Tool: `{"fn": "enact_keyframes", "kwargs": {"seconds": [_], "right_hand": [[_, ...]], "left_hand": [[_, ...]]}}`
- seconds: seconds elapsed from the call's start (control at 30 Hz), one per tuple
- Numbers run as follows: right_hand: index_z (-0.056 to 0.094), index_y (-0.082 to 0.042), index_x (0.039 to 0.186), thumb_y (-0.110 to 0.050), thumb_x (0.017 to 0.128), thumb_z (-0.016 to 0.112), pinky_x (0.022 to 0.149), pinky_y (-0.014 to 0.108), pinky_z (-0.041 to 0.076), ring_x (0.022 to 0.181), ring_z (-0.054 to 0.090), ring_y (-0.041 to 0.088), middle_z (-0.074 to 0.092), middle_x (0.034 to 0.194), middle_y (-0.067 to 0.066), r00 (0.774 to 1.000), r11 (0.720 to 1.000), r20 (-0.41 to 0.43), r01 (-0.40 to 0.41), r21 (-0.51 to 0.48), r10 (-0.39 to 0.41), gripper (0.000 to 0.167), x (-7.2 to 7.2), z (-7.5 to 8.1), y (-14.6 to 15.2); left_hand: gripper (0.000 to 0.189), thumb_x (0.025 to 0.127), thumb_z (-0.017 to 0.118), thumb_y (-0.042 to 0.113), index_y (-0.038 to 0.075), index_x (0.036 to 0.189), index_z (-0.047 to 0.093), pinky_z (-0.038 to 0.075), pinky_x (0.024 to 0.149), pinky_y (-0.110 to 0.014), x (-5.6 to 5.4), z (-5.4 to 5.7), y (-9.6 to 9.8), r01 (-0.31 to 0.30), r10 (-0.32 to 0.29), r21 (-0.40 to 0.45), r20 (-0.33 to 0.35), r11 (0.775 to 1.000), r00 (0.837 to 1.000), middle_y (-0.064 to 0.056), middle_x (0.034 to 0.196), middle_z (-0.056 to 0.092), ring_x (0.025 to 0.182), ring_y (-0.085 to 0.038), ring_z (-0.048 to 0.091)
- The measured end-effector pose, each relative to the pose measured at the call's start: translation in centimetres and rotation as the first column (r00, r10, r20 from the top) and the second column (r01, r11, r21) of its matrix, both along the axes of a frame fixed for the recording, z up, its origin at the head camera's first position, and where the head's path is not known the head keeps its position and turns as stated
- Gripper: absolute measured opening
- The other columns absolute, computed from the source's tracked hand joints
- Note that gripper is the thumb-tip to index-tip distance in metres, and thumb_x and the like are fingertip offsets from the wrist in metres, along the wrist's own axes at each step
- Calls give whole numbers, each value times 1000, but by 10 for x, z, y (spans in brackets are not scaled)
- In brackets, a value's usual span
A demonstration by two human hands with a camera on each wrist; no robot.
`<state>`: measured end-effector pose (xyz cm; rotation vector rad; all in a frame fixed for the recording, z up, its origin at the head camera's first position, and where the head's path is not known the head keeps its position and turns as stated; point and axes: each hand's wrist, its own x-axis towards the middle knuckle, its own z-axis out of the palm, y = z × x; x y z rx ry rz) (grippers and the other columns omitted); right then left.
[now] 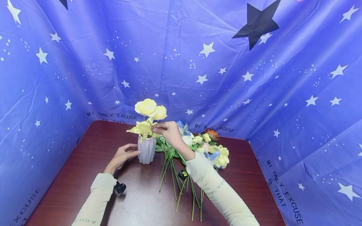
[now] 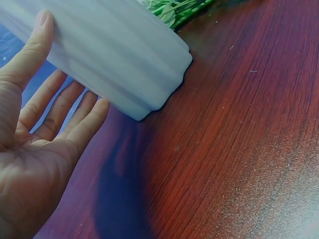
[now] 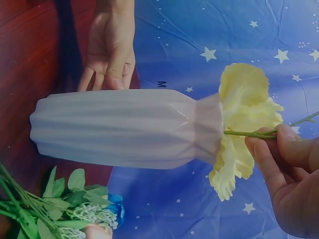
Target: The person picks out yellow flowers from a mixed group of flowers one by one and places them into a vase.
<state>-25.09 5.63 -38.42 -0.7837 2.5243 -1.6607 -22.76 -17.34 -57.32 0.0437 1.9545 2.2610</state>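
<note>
A pale grey-white ribbed vase (image 1: 146,153) stands upright on the table. My right hand (image 1: 172,135) is over its mouth, pinching a green flower stem (image 3: 249,133) between thumb and fingertips. The stem's lower end goes into the vase neck in the right wrist view. Above that hand rise two round yellow blooms (image 1: 145,107). A ruffled yellow flower (image 1: 142,129) spreads at the vase's rim. At the vase's left side is my left hand (image 1: 123,156), its thumb and loosely extended fingers (image 2: 90,119) at the vase wall without curling round it.
Right of the vase lies a heap of artificial flowers (image 1: 203,146), yellow, white, blue and orange, their green stems (image 1: 172,179) pointing toward the near edge. A blue star-printed cloth (image 1: 175,62) hangs around the dark red wooden table (image 1: 135,201).
</note>
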Motion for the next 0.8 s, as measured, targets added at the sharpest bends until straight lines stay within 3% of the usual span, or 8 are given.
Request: {"fn": "enact_keyframes", "kwargs": {"seconds": [0.3,0.6,0.8], "right_hand": [[78,3,102,-4,91,74,80,24,63,93,76,32,77,103,19,1000,999,-15,6,51,-6,14,3,-5,-2],[82,-4,94,-7,87,80,80,22,60,92,76,25,79,97,12,999,993,-25,47,111,-45,9,6,-10,-4],[82,-3,93,-7,85,81,78,22,60,91,76,24,79,96,12,997,993,-19,70,97,-68,9,6,-11,-5]], "left_hand": [[49,91,74,2,-14,132,53,59,94,-29,-1,-1,0,-4,4,13,0,1000,1000,-4,110,71,98,-3,69],[49,91,74,1,-14,132,53,60,95,-31,-2,-4,0,-7,7,25,9,1000,1000,4,104,73,97,-3,70],[46,91,74,2,-11,131,56,60,92,-26,-2,-3,1,-12,12,26,10,1000,1000,6,103,73,97,-3,70]]}}
